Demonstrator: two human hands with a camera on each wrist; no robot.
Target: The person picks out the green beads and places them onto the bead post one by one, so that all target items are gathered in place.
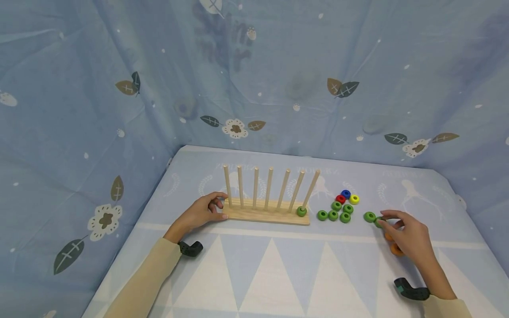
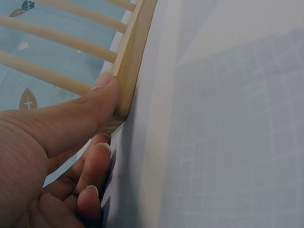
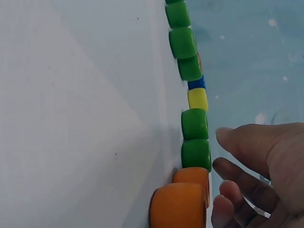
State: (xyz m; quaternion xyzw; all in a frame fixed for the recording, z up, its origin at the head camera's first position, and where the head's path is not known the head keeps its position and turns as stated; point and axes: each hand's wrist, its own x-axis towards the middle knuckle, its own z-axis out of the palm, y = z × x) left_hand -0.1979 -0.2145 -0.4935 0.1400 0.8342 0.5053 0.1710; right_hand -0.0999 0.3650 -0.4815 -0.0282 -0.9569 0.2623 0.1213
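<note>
A wooden peg rack (image 1: 262, 215) stands on the table, with several upright pegs along its base. My left hand (image 1: 203, 209) holds the base's left end; in the left wrist view the thumb (image 2: 102, 97) presses on the wood and the other fingers curl by its end. One green bead (image 1: 301, 211) is at the foot of the rightmost peg. My right hand (image 1: 411, 236) hovers at two green beads (image 1: 369, 217) and orange beads (image 1: 396, 250). In the right wrist view a gap shows between its fingertips and the beads.
Between the rack and my right hand lie several green beads (image 1: 333, 215), with a red bead (image 1: 340, 199), a blue bead (image 1: 346, 194) and a yellow bead (image 1: 355, 199) behind them. A patterned blue curtain (image 1: 278, 88) rises behind the table.
</note>
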